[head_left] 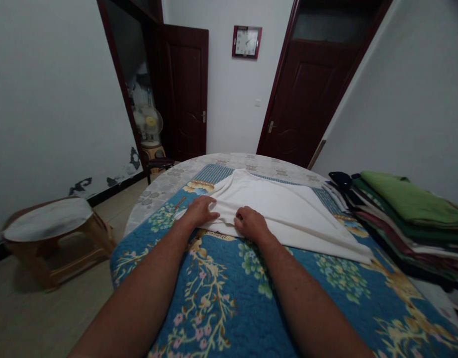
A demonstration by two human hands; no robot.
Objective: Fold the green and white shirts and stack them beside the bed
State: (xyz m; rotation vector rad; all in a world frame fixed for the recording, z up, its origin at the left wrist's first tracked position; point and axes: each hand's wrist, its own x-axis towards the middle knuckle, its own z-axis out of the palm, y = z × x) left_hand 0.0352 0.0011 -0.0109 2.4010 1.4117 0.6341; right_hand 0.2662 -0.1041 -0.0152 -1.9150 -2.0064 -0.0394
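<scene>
At the centre, the back of the right hand [251, 224] hides some of its curled fingertips; whether they pinch the white cloth [284, 204] cannot be told. Both forearms [146, 293] and the blue floral quilt [256, 303] are cut off by the bottom edge. The quilt hides the near part of the bench [214, 159]. The right edge crops the clothes pile [411, 199]. Clutter [141, 89] above the fan [150, 122], upper left, is too dim and blurred to name.

White garment [284, 205] — spread out, creased
</scene>
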